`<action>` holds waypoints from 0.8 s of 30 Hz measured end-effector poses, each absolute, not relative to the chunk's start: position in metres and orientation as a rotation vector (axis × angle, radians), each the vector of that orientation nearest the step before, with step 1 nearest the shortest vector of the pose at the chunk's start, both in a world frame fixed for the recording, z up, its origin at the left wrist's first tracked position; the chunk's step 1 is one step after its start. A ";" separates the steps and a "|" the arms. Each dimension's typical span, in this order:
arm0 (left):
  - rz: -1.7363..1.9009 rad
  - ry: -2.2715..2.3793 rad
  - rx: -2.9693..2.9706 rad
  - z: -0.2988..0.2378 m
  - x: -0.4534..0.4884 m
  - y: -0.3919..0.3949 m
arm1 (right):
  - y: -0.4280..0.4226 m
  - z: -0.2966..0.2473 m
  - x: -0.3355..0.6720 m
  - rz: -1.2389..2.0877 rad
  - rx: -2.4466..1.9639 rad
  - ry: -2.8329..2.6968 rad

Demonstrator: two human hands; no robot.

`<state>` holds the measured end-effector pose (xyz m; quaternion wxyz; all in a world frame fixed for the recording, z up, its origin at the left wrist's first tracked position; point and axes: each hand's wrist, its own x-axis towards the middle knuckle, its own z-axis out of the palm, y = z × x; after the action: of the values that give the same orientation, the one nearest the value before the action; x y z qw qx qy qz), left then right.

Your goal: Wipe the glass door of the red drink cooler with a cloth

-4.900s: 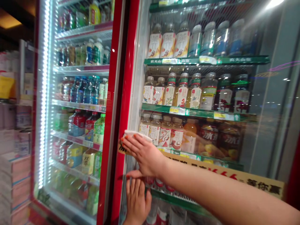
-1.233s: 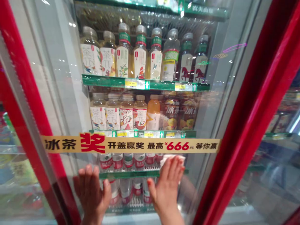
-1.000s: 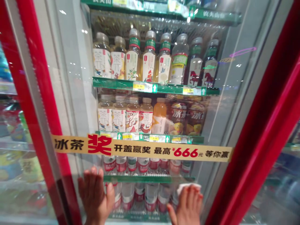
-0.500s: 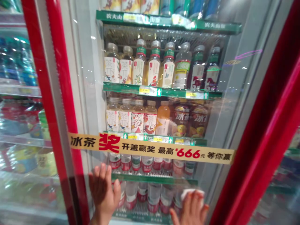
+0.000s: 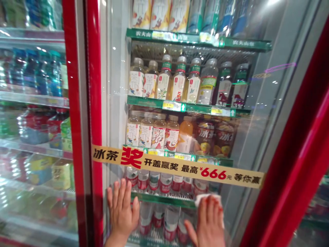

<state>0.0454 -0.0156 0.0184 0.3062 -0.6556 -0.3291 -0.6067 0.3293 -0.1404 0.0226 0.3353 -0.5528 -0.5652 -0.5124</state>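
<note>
In the head view my left hand [image 5: 122, 209] lies with its fingers stretched upward against the glass door [image 5: 115, 113] of a drinks cooler, at the lower left, holding nothing. Lower right, my right hand [image 5: 210, 221] keeps a white cloth [image 5: 199, 199] under its flat fingers, against the same glass. Most of the cloth is hidden by the fingers; its edges show above and beside them. Just above both hands, a yellow printed strip [image 5: 177, 167] crosses the glass.
Behind the glass, shelves [image 5: 151, 102] carry rows of bottles [image 5: 164, 80]. A red frame post [image 5: 95, 113] stands on the left and another red frame [image 5: 290, 144] slants along the right. Further left is a second cooler with bottles [image 5: 32, 73].
The view has shifted, so the cooler appears further right and slightly lower. My right hand has moved up the glass with the cloth. My left hand stays near the door's left side.
</note>
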 end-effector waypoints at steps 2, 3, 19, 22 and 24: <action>-1.615 -0.870 -1.716 0.018 0.046 -0.015 | -0.138 0.068 0.339 -1.103 -1.575 -1.181; -1.621 -0.872 -1.709 0.017 0.046 -0.014 | -0.134 0.089 0.335 -1.026 -1.589 -1.082; -1.632 -0.843 -1.701 0.016 0.045 -0.012 | -0.129 0.108 0.330 -0.890 -1.609 -0.855; -1.621 -0.830 -1.712 0.016 0.043 -0.010 | -0.117 0.104 0.271 -1.077 -1.525 -1.250; -1.601 -0.808 -1.719 0.016 0.040 -0.009 | -0.113 0.098 0.244 -1.197 -1.422 -1.507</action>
<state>0.0397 -0.0092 0.0160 0.3230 -0.6549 -0.3077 -0.6100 0.2438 -0.1127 0.0982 0.3658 -0.5531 -0.5861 -0.4656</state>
